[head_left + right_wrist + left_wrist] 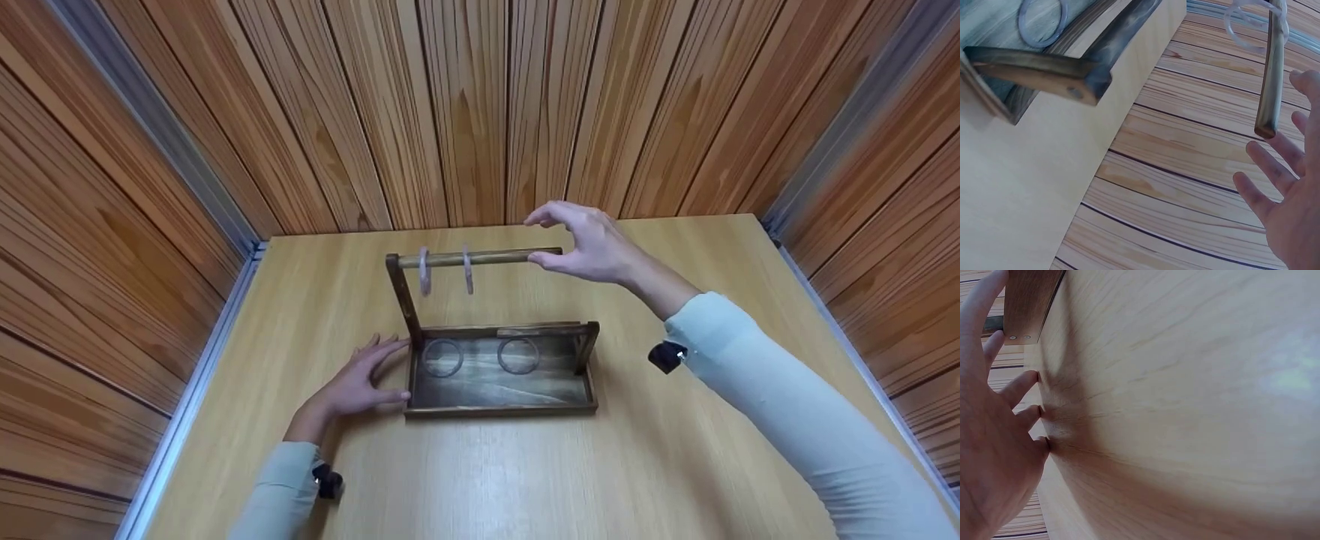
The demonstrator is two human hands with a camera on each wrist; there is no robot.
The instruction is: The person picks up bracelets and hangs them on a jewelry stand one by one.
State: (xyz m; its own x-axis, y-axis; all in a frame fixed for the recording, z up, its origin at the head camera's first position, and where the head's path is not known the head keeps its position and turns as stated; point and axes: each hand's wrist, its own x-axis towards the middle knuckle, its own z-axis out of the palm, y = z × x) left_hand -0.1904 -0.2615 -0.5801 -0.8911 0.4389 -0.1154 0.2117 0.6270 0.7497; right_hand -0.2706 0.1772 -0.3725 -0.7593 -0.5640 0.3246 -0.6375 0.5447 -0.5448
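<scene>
A dark wooden stand has a shallow tray [501, 411], a tall left post [405, 300] and an upper bar [502, 257]. Two pale rings hang on that bar, the left ring [425, 279] close to the post and the other ring [469, 279] further along. Inside the tray lie two more rings, a left ring [425, 358] and a right ring [538, 356]. My left hand [352, 386] rests at the tray's left end, fingers spread, thumb at the front corner. Around the bar's free right end, my right hand [596, 244] is held with fingers apart, not curled round it.
A short post [589, 349] with a lower bar rises at the tray's right end. The stand sits on a light wooden table [480, 480]. Plank walls [465, 112] close in the back and both sides, with metal rails [180, 420] along the edges.
</scene>
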